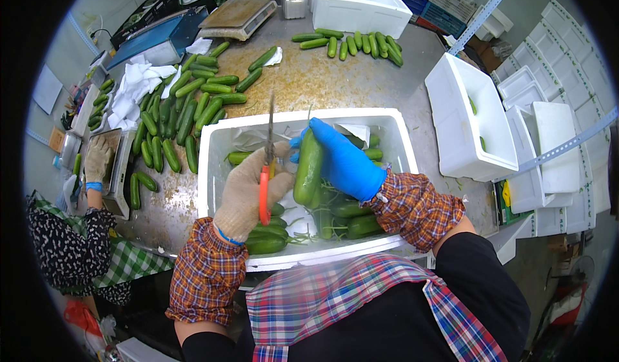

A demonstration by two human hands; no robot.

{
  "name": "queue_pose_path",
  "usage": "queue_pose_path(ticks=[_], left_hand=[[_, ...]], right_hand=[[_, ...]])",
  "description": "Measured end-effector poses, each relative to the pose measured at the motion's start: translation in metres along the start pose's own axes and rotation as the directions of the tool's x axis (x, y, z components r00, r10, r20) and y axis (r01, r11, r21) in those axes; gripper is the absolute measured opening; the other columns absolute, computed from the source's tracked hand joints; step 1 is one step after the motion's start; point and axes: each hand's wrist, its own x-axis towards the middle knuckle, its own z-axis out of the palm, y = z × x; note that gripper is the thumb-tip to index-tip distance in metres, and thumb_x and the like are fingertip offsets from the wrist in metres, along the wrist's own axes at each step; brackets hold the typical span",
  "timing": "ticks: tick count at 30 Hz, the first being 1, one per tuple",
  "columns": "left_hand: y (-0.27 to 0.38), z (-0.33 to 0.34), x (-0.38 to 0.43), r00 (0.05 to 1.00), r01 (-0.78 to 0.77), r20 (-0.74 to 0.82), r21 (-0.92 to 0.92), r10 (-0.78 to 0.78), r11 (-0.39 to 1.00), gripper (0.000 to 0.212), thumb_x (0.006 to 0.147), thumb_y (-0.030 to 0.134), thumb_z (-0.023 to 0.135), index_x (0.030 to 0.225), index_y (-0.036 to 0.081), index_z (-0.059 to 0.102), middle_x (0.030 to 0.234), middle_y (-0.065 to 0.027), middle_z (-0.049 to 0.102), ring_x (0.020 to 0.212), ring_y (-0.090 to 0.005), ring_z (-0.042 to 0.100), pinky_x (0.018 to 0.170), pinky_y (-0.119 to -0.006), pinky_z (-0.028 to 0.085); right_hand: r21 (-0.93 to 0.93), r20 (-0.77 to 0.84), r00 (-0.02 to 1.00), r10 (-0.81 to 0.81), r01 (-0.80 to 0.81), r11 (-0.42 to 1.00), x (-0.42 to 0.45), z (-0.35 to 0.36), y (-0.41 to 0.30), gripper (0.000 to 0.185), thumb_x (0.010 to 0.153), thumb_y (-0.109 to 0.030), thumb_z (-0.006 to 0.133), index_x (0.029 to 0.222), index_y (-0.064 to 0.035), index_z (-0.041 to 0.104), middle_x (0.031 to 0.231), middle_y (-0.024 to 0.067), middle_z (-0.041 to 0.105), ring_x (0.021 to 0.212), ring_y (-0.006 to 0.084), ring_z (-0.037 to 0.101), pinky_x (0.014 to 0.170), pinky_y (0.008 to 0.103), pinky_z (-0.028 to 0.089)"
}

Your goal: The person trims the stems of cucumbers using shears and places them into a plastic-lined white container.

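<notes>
My left hand (254, 185), in a beige knit glove, grips a pair of scissors (264, 188) with orange-red handles; the blades point away from me. In my right hand (346, 161), gloved in blue, is a green cucumber (308, 168), held upright with its thin stem at the top. Both hands are above a white foam box (407, 139), the scissors a little to the left of the cucumber. Inside the box lie several more cucumbers (268, 243), many with stems on, and white paper. Part of the box's contents is hidden behind my hands.
Many cucumbers (186, 120) lie on the metal table (271, 83) at the left, beside crumpled white cloths (135, 88). A co-worker's gloved hand (98, 158) rests on a scale (121, 183). Foam boxes stand at the back (360, 6) and right (452, 120). Another scale (237, 16) is at the back.
</notes>
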Motion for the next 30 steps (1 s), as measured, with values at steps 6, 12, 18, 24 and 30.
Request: queue_pose_path(ticks=[6,12,18,24,30], left_hand=[[-0.006,0.000,-0.001,0.998,-0.002,0.057,0.038,0.000,0.999,0.050,0.091,0.009,0.069,0.139,0.000,0.058,0.092,-0.0016,0.066,0.078,-0.0043,0.059,0.067,-0.020,0.048],[0.009,-0.012,0.002,0.950,-0.230,-0.006,0.658,0.311,0.717,0.052,0.084,0.004,0.067,0.135,0.006,0.063,0.096,-0.0120,0.068,0.084,-0.0206,0.066,0.078,-0.033,0.053],[0.005,-0.021,0.003,0.948,-0.230,0.031,0.755,0.317,0.614,0.054,0.084,0.003,0.068,0.138,0.008,0.062,0.107,-0.0177,0.069,0.096,-0.0316,0.066,0.086,-0.038,0.051],[-0.002,-0.020,0.005,0.929,-0.259,0.050,0.795,0.366,0.549,0.054,0.082,0.002,0.071,0.134,0.010,0.063,0.104,-0.0170,0.070,0.094,-0.0337,0.067,0.083,-0.040,0.052],[-0.004,-0.020,0.006,0.916,-0.274,0.072,0.831,0.395,0.483,0.055,0.080,0.003,0.074,0.134,0.011,0.064,0.097,-0.0150,0.069,0.088,-0.0329,0.067,0.077,-0.040,0.052]], right_hand=[[-0.621,0.144,0.887,-0.438,0.425,0.658,-0.005,0.004,-0.004,0.036,0.089,-0.027,0.078,0.113,-0.0072,0.059,0.113,0.0084,0.062,0.109,0.0173,0.058,0.097,0.0340,0.049],[-0.798,0.433,0.673,-0.600,0.595,0.092,-0.004,-0.005,-0.024,0.044,0.074,-0.018,0.089,0.105,-0.0095,0.060,0.123,0.0133,0.059,0.120,0.0278,0.054,0.104,0.0391,0.046],[-0.834,0.548,0.675,-0.494,0.487,-0.260,-0.006,-0.005,-0.044,0.041,0.069,-0.028,0.091,0.096,-0.0089,0.066,0.123,0.0187,0.060,0.115,0.0376,0.057,0.100,0.0450,0.047],[-0.801,0.596,0.714,-0.366,0.500,-0.330,-0.007,-0.001,-0.044,0.039,0.069,-0.033,0.089,0.092,-0.0094,0.069,0.121,0.0180,0.061,0.109,0.0383,0.059,0.096,0.0463,0.048],[-0.775,0.624,0.721,-0.301,0.521,-0.358,-0.008,0.002,-0.043,0.036,0.069,-0.035,0.087,0.086,-0.0098,0.069,0.121,0.0168,0.062,0.106,0.0374,0.059,0.093,0.0461,0.049]])
